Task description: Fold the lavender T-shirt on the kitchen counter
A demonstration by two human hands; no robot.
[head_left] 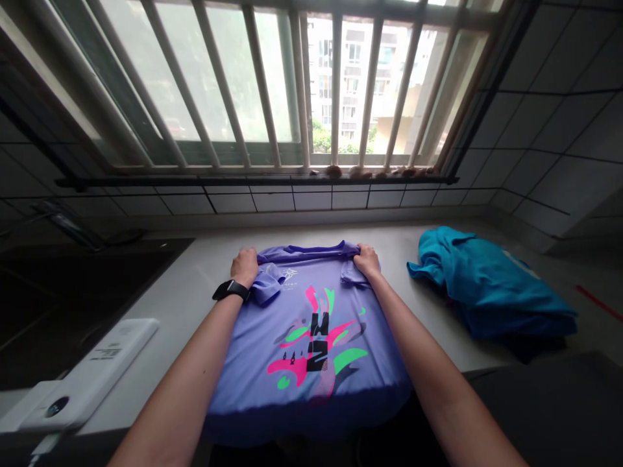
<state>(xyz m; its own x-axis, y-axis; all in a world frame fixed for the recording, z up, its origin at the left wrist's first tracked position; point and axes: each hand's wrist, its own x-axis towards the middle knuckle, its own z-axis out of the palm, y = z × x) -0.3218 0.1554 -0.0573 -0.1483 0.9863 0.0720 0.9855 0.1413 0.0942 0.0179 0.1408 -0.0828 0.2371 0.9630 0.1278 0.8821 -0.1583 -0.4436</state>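
A purple T-shirt (292,324) with a pink, green and black print lies front side up on the counter, its collar toward the window and its lower end hanging over the front edge. My left hand (244,266), with a black watch on the wrist, is closed on the shirt's left shoulder. At the right shoulder, my right hand (366,261) grips the cloth too. Both sleeves are bunched inward over the chest. The fingertips of both hands are partly hidden by the fabric.
Blue folded clothing (487,279) lies in a pile on the right of the pale counter (180,285). To the left are a white power strip (97,370) with a cable, a dark sink (58,292) and a faucet (73,224). A barred window is behind.
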